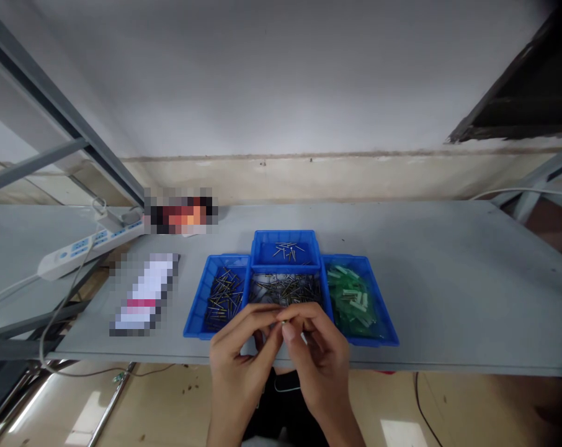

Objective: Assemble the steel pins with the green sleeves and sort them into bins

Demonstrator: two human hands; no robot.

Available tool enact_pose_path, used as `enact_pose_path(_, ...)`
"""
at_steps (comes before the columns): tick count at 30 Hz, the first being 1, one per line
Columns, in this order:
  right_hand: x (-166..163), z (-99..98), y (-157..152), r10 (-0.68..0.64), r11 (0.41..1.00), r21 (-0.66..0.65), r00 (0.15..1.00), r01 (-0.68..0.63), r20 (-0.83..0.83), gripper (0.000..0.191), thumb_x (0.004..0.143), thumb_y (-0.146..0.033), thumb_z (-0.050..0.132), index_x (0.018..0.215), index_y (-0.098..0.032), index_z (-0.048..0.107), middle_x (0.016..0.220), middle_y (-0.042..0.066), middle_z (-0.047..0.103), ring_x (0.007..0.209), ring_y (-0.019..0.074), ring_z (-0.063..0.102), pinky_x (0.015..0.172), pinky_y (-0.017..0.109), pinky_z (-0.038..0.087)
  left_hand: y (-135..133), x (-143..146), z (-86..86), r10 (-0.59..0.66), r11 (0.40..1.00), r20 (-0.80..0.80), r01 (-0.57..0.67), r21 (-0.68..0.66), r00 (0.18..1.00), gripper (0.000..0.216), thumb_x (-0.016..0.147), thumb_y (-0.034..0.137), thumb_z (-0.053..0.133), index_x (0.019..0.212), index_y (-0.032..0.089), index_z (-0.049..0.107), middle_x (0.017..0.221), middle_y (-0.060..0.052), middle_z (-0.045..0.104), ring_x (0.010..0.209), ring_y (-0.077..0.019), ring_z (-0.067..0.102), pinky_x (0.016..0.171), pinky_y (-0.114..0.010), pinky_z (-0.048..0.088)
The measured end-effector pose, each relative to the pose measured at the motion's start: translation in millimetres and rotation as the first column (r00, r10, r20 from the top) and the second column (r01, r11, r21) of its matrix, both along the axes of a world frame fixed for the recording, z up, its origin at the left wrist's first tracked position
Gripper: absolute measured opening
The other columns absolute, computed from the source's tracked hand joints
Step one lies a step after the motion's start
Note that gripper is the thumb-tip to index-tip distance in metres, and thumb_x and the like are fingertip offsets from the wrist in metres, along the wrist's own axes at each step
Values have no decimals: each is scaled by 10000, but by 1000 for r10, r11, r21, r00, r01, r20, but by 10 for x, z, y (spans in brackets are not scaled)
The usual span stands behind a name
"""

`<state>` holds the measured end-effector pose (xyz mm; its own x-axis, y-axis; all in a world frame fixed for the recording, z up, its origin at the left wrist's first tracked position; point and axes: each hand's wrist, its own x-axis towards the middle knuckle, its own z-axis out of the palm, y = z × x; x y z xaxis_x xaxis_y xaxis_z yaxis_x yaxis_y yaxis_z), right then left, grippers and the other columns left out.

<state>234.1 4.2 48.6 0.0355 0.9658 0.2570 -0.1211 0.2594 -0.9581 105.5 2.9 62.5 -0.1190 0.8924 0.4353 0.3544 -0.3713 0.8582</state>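
Note:
My left hand [240, 354] and my right hand [319, 354] meet at the near edge of the table, fingertips pinched together over a tiny metal pin [283, 322]. They hover just in front of the middle blue tray [285, 289], which holds several thin metal pins. The left blue tray [197, 310] holds several darker gold-tipped pins. The right blue tray [378, 316] holds several pale green plastic pieces [350, 297]. A smaller blue tray [285, 248] behind them holds a few pins.
A grey table [448, 279] stands against a white wall. A white power strip [90, 243] with a cable lies at the back left. Two blurred items sit left of the trays. Metal frame bars rise at the left.

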Motion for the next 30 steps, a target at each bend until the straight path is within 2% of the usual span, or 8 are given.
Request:
enact_pose_path(8, -9, -17, 12, -11, 999, 41, 1000, 10, 8, 80, 1076, -261, 677, 1071, -298, 748, 731, -61, 540, 635, 116, 519, 599, 215, 449, 11, -4, 21, -19, 1000, -8, 19, 21, 1000, 181, 984, 121, 749, 987, 279, 838, 954, 20, 820, 782, -116, 744, 682, -195, 570)
enact_pose_path(12, -9, -18, 7, -82, 995, 51, 996, 80, 39, 79, 1057, -257, 699, 1042, -306, 759, 725, -61, 564, 630, 111, 532, 595, 197, 463, 35, 4, 28, -39, 999, -7, 39, 25, 999, 148, 984, 136, 752, 958, 265, 819, 946, 19, 810, 804, -126, 764, 683, -189, 576)
enact_pose_path(15, -9, -1, -10, -110, 993, 48, 992, 107, 67, 113, 1055, -258, 697, 1064, -325, 787, 757, -51, 662, 643, 113, 598, 612, 191, 509, 73, -2, 51, -65, 998, 6, 64, 17, 998, 149, 986, 138, 743, 910, 258, 785, 913, 26, 791, 784, -125, 754, 654, -190, 560)
enact_pose_path(19, -22, 54, -58, -127, 991, 45, 988, 123, 91, 178, 1048, -235, 704, 1108, -355, 822, 908, -31, 815, 734, 133, 739, 672, 200, 591, 123, -45, 113, -110, 994, -1, 110, 14, 994, 187, 973, 126, 745, 826, 241, 726, 851, 38, 763, 731, -114, 717, 638, -192, 539)
enact_pose_path(24, -68, 132, -101, -177, 983, 64, 981, 172, 83, 196, 1037, -217, 713, 1101, -346, 846, 978, -10, 860, 836, 162, 805, 724, 212, 631, 144, -104, 174, -166, 986, 9, 166, 3, 986, 191, 949, 101, 747, 817, 238, 720, 816, 41, 749, 716, -118, 716, 629, -192, 540)
enact_pose_path(30, -52, 140, -144, -160, 985, 69, 985, 156, 58, 230, 1037, -201, 726, 1120, -360, 870, 891, -18, 849, 760, 157, 794, 659, 204, 618, 89, -100, 169, -172, 985, 40, 173, -14, 984, 177, 931, 95, 777, 838, 243, 745, 840, 35, 766, 727, -125, 718, 634, -200, 541)
